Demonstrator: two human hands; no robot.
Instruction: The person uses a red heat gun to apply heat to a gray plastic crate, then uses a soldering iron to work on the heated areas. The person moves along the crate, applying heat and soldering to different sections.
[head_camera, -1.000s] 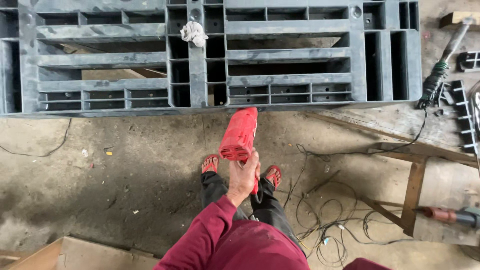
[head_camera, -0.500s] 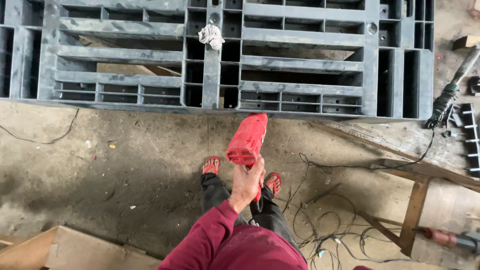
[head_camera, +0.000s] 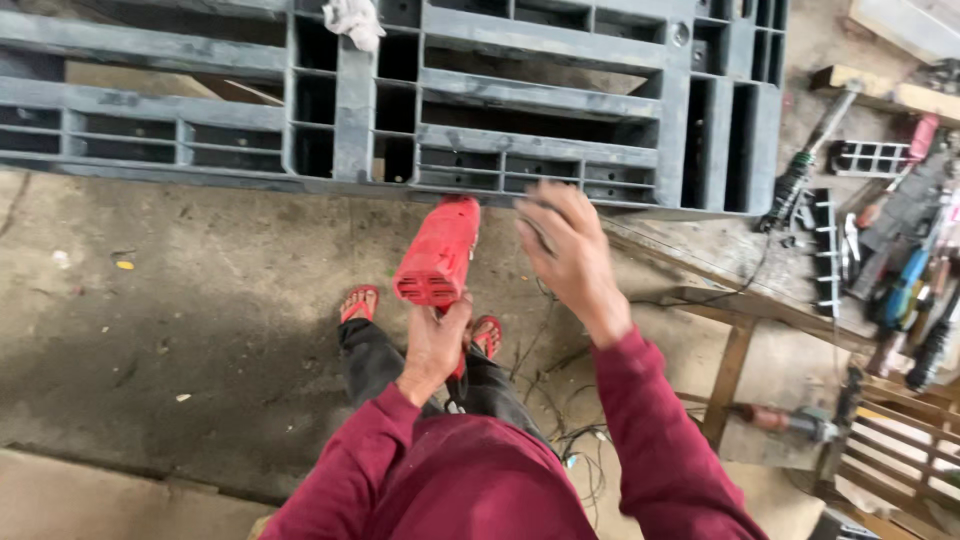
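Observation:
My left hand (head_camera: 435, 345) grips the handle of a red power tool (head_camera: 438, 250), whose nose points at the near edge of a large grey plastic pallet (head_camera: 550, 95) lying on the concrete floor. Raised to the right of the tool, my right hand (head_camera: 570, 250) is blurred, holds nothing, and has its fingers loosely apart just in front of the pallet's edge. A crumpled white rag (head_camera: 352, 18) lies on top of the pallet. My feet in red sandals (head_camera: 360, 300) stand below the tool.
A low wooden bench (head_camera: 735, 350) stands at the right, with several hand tools (head_camera: 900, 260) spread on it. A long tool with a green grip (head_camera: 800, 170) lies by the pallet's corner. Loose cables (head_camera: 560, 400) trail over the floor beside my feet. Another power tool (head_camera: 790, 422) rests lower right.
My right hand has come up into view beside the red tool. The view has swung right, showing more of the bench and tools. The left hand keeps its hold on the tool.

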